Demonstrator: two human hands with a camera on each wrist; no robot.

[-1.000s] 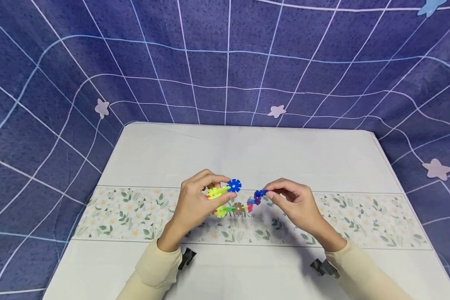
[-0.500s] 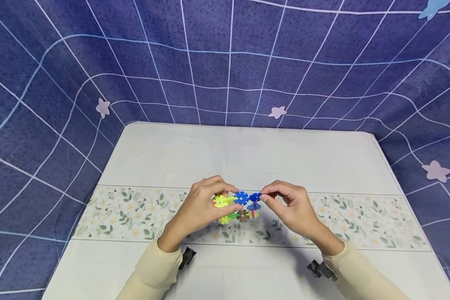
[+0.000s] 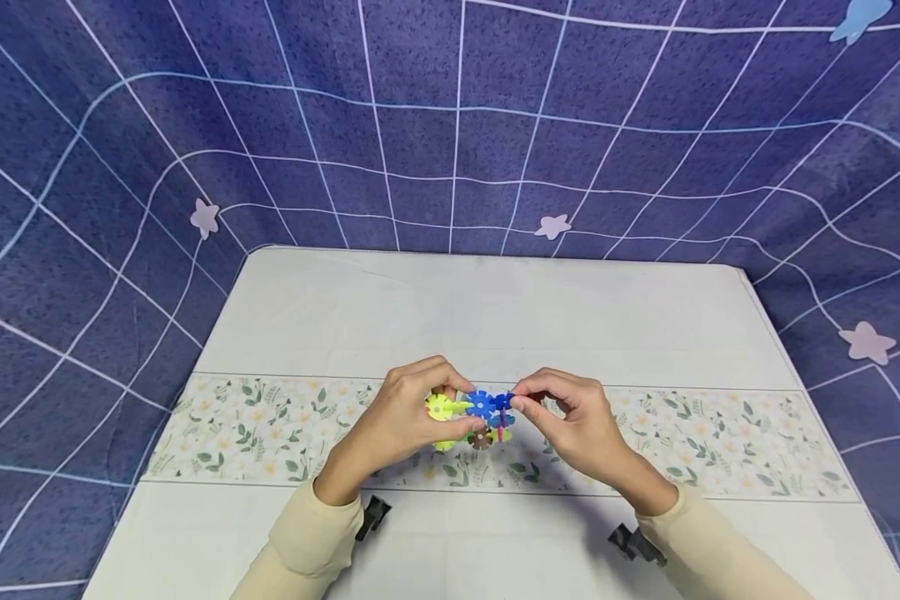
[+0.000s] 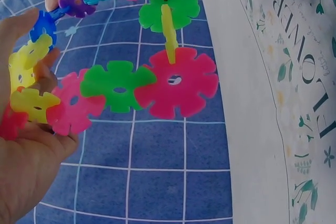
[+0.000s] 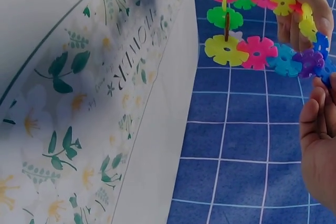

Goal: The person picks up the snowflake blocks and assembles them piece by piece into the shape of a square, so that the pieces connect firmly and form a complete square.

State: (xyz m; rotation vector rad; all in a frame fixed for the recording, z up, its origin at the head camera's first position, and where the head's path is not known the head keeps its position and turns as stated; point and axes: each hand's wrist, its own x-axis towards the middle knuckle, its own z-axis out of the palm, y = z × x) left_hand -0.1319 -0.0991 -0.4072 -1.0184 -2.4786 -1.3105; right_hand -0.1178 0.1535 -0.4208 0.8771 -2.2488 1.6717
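My left hand [image 3: 408, 408] and right hand [image 3: 573, 417] hold the two ends of a chain of flower-shaped interlocking plastic discs. Between the left thumb and fingers is the end with a blue disc [image 3: 481, 405] and yellow discs [image 3: 439, 406]. The right thumb and forefinger pinch a dark blue disc [image 3: 503, 402]. These blue discs meet edge to edge; whether they interlock I cannot tell. The chain hangs below in a loop, with a pink disc [image 4: 176, 82] and a green disc [image 4: 118, 86] in the left wrist view, and a purple disc [image 5: 310, 62] in the right wrist view.
A white table cover [image 3: 450, 308] with a floral band [image 3: 270, 433] lies under the hands. Blue grid-patterned cloth [image 3: 390, 108] with stars surrounds the table at the back and sides. Black camera mounts [image 3: 373, 517] sit at the wrists.
My right hand has moved left with the dark blue disc, and the left hand slightly right. The gap between the two blue ends has closed and the chain has drawn into a loop.
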